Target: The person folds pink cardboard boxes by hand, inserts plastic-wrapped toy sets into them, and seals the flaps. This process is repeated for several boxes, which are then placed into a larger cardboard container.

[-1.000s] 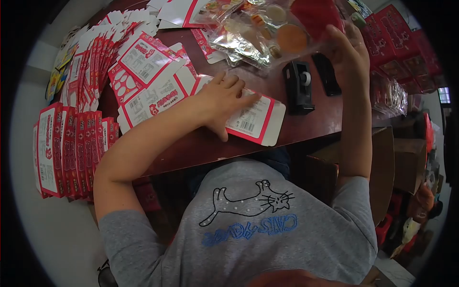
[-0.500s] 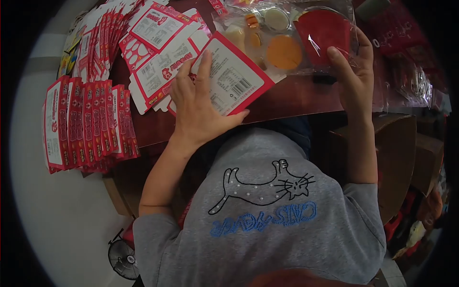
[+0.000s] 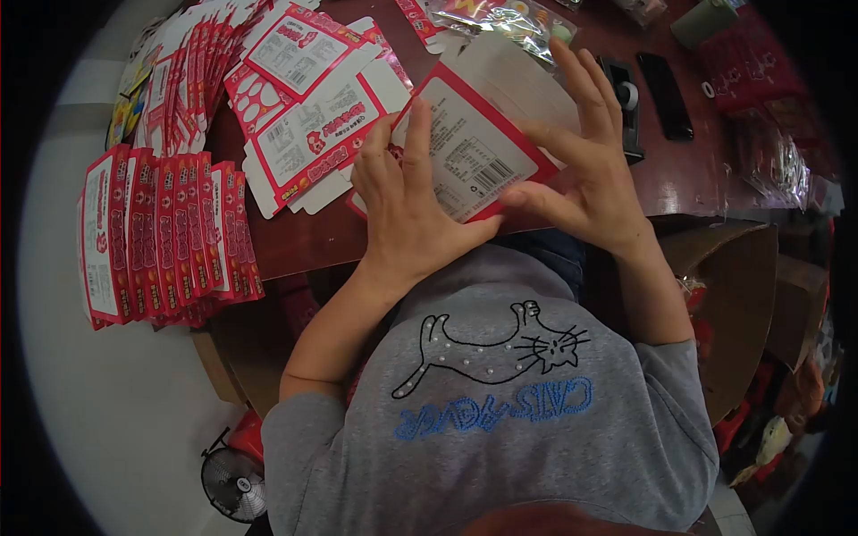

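A flat pink-and-white cardboard box (image 3: 474, 161), printed with a barcode, is tilted over the table's front edge. My left hand (image 3: 402, 196) is wrapped round its left side, fingers over the printed face and thumb along the lower edge. At the right end of the box is my right hand (image 3: 594, 174), its fingers spread apart. Its thumb and index fingertips are at the box's edge, and the other fingers point upward. A pale unprinted cardboard flap (image 3: 500, 67) sticks out behind the box. What is inside the box is hidden.
Flattened boxes (image 3: 313, 125) lie overlapping to the left. A packed row of boxes (image 3: 165, 232) stands at the table's left edge. Clear plastic packs (image 3: 509, 22) lie at the back. A black phone (image 3: 665, 96) and a tape dispenser (image 3: 623, 103) are to the right.
The clear pack with red and orange pieces, earlier in my right hand, no longer shows. My right hand has moved left to the box's end. The left hand and box shifted slightly right.
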